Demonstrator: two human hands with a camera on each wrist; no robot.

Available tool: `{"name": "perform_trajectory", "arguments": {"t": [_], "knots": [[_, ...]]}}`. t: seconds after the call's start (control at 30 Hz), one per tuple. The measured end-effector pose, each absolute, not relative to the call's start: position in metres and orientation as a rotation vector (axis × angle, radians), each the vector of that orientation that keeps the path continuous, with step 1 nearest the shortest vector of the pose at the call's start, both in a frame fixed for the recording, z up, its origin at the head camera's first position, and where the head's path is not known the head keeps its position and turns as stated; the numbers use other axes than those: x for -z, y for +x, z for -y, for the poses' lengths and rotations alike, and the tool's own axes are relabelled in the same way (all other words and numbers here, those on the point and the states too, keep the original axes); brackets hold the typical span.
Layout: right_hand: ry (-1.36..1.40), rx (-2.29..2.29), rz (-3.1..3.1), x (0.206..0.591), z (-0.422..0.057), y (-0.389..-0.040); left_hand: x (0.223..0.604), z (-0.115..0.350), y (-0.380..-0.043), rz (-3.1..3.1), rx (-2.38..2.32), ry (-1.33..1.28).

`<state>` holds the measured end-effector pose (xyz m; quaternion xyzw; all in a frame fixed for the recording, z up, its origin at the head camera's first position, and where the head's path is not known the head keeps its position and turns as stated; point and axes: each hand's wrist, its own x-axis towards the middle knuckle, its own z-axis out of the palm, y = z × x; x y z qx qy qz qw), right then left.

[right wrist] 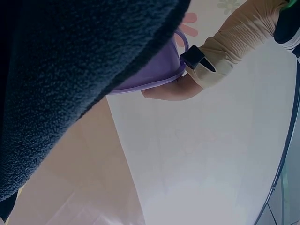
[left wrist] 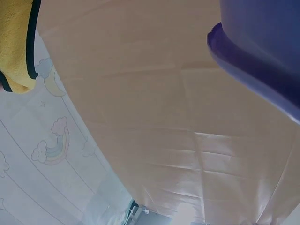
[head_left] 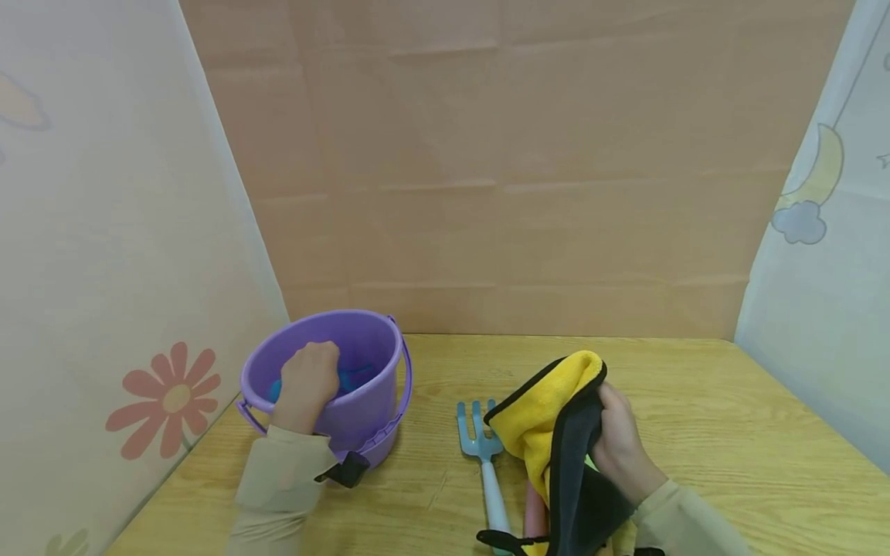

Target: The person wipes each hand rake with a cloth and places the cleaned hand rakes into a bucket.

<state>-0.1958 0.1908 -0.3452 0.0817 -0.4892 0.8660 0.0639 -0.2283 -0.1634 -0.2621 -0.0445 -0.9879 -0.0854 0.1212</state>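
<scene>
My left hand (head_left: 313,374) reaches over the near rim into a purple bucket (head_left: 361,417), its fingers hidden inside. Something blue (head_left: 356,377) shows at the bottom of the bucket, beside the hand; I cannot tell whether the fingers hold it. My right hand (head_left: 619,436) grips a yellow and dark grey towel (head_left: 549,417) with black edging, held up by its side and hanging in folds. The towel's dark side (right wrist: 84,70) fills much of the right wrist view. Its yellow side (left wrist: 18,42) appears at the left of the left wrist view.
A light blue toy garden fork (head_left: 487,463) lies on the wooden table (head_left: 730,432), left of the towel. Next to it a pink handle (head_left: 535,510) is partly covered by the towel. Brown paper (head_left: 521,170) stands behind; a white patterned sheet (head_left: 125,232) borders the left.
</scene>
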Motion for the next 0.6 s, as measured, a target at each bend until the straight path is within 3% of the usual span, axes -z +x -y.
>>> {"name": "perform_trajectory", "arguments": {"t": [0.6], "knots": [[0.302, -2.639, 1.437, 0.3485, -0.1900, -0.1953, 0.2661, 0.1654, -0.2375, 3.102, 0.322, -0.152]]}}
